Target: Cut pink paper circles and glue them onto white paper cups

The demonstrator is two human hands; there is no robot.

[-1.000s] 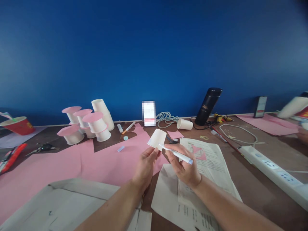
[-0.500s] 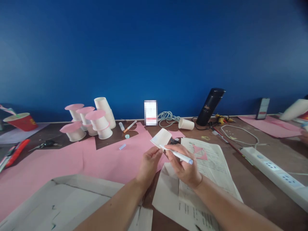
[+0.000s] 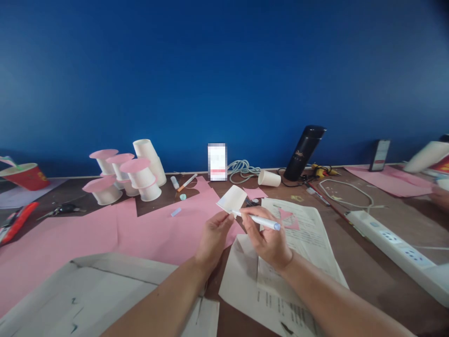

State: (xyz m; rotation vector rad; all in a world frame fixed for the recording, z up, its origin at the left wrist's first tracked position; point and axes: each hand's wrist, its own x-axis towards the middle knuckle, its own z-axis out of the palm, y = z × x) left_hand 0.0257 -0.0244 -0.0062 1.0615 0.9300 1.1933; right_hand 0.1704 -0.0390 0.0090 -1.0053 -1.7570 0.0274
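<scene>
My left hand is closed, its thumb and fingers pinching the lower edge of a small white paper piece that looks slightly curved. In my right hand is a white marker pen with a pale blue end, gripped as for writing. The pen's tip points left and lies at the paper's lower edge, close to my left fingertips; I cannot tell whether it touches. Beneath my hands are pink paper and printed sheets, with pink scraps on the sheets.
Paper cups with pink discs stand left, near tall white cups. A phone, a tipped cup, a black flask and a power strip lie beyond and right. A red cutter lies far left. Another person's hand shows right.
The view has shifted slightly, so everything sits a little further left. The pen's tip has moved slightly along the paper's lower edge; both hands keep their holds.
</scene>
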